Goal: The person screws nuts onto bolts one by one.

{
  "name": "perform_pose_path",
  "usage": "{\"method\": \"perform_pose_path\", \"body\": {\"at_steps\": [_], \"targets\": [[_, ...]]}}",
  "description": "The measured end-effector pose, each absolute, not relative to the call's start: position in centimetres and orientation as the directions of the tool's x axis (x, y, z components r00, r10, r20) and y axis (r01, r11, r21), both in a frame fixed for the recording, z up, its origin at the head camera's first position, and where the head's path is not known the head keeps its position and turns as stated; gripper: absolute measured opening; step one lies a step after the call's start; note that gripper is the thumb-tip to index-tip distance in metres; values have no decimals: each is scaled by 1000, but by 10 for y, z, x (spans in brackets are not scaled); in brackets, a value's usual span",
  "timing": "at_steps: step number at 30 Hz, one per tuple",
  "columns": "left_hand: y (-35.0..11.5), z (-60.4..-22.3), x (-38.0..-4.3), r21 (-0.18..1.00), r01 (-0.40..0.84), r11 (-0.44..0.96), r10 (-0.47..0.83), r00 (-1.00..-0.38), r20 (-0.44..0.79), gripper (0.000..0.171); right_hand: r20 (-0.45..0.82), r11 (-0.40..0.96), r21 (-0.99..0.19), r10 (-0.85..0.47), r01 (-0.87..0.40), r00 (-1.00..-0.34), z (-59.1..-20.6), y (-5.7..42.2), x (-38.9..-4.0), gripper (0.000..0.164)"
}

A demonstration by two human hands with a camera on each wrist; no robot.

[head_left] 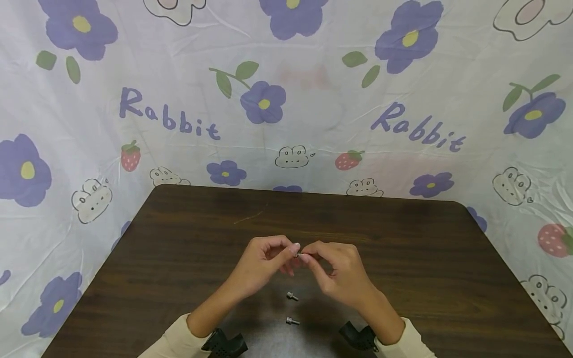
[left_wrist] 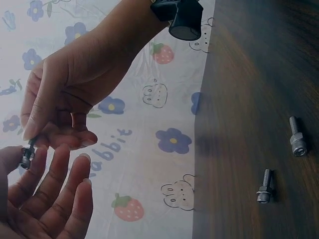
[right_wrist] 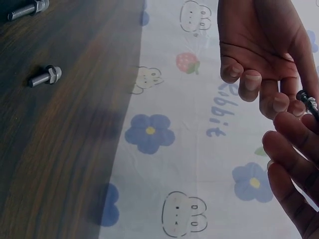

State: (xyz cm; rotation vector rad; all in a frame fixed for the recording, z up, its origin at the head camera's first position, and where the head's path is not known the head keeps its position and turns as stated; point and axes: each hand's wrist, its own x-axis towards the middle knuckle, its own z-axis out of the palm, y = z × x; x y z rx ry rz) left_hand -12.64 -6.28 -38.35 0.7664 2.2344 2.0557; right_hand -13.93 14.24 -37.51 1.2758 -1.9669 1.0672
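Note:
Over the middle of the table (head_left: 192,258), my left hand (head_left: 261,266) and right hand (head_left: 346,272) meet at a small metal bolt (left_wrist: 27,156). The left thumb and forefinger pinch it at the head end, where a nut (right_wrist: 311,103) sits on the shank. My right thumb and forefinger pinch the threaded end; the other right fingers are loosely bent. Below the hands lie two more bolts on their sides, a nearer bolt (head_left: 293,321) and a farther bolt (head_left: 292,296), each carrying a nut close to its head.
Dark wood grain covers the tabletop. A white cloth (head_left: 313,109) with purple flowers, strawberries and rabbits hangs behind and beside it. Black wrist cameras, one on the left wrist (head_left: 225,343) and one on the right wrist (head_left: 358,336), sit low over the near side.

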Motion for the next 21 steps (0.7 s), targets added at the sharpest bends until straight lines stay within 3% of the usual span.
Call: {"method": "perform_pose_path", "body": {"at_steps": [6, 13, 21], "targets": [[-62, -384, -127, 944, 326, 51, 337, -895, 291, 40, 791, 242, -312, -470, -919, -392, -375, 142, -139, 25], [-65, -383, -125, 931, 360, -66, 327, -874, 361, 13, 806, 263, -305, -441, -915, -395, -374, 143, -139, 25], [-64, -383, -124, 913, 398, -90, 363, -840, 402, 15, 817, 275, -297, -423, -915, -392, -376, 143, -141, 26]]}}
